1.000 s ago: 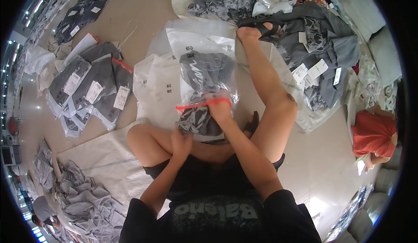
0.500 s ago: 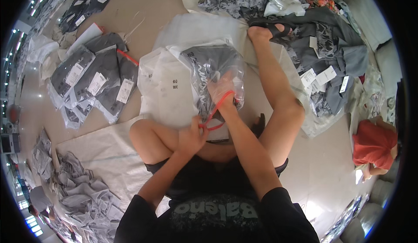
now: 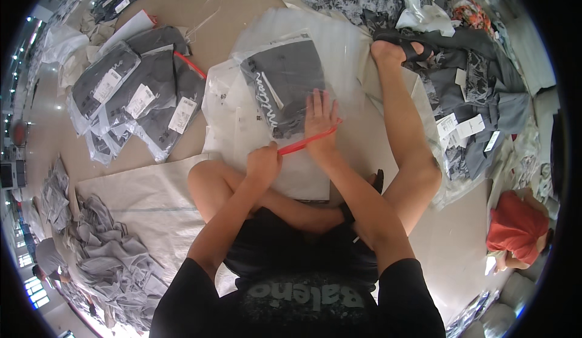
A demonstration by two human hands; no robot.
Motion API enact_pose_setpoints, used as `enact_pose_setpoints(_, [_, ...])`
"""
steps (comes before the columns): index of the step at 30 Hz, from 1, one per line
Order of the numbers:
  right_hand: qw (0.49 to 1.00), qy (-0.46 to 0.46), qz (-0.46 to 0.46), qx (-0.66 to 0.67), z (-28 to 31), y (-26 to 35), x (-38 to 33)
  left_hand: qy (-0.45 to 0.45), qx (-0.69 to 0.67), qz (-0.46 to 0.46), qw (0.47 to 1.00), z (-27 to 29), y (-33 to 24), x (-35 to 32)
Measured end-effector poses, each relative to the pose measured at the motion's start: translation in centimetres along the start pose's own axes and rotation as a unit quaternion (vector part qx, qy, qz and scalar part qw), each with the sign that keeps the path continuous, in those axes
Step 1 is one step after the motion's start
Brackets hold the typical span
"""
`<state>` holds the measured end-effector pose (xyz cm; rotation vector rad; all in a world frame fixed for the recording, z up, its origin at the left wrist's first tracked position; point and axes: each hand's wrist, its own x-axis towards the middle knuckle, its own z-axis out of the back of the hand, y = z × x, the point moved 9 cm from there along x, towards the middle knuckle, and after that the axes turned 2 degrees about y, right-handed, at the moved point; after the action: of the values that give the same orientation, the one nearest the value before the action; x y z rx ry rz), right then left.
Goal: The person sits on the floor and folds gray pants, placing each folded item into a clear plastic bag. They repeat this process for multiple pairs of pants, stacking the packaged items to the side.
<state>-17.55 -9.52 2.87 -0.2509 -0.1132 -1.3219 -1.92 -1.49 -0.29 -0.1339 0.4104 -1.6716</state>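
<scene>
Two hands are at work: the left hand (image 3: 263, 163) and the right hand (image 3: 321, 122). One red strip (image 3: 306, 141) runs between them. One clear bag with a folded grey garment (image 3: 284, 83) lies under the right hand. About four more bagged grey garments (image 3: 136, 99) sit in a stack toward the floor's left edge. One black sandal (image 3: 405, 41) is on one foot. One heap of loose grey garments (image 3: 112, 265) lies at the lower left corner, one orange-red cloth (image 3: 515, 229) at the right edge.

Packed garment (image 3: 285, 89) right of bagged stack (image 3: 136, 96)
</scene>
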Motion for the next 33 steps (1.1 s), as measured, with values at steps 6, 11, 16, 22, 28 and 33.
enact_pose_setpoints(6, [0.990,-0.004,-0.031,0.134,-0.1,3.4,2.9,-0.056,-0.074,0.018,0.996,2.0,0.2,-0.1])
enact_pose_setpoints(11, [0.929,0.128,0.272,0.215,-0.5,10.5,1.5,-0.090,-0.124,0.030,0.988,3.1,0.6,-0.4])
enact_pose_setpoints(16, [0.941,0.043,0.189,0.277,0.1,6.7,-1.9,-0.017,-0.096,0.055,0.994,0.5,2.0,-0.4])
enact_pose_setpoints(22, [0.954,-0.069,0.030,0.290,-1.9,0.2,-1.5,0.057,-0.002,-0.017,0.998,-1.3,0.3,-0.5])
enact_pose_setpoints(28, [0.938,0.000,0.173,0.300,-2.5,2.3,-0.4,0.089,0.019,0.020,0.996,-1.5,2.1,1.1])
enact_pose_setpoints(33, [0.945,0.109,0.206,0.230,-0.1,0.5,-6.6,0.051,-0.025,0.065,0.996,-1.8,3.4,0.6])
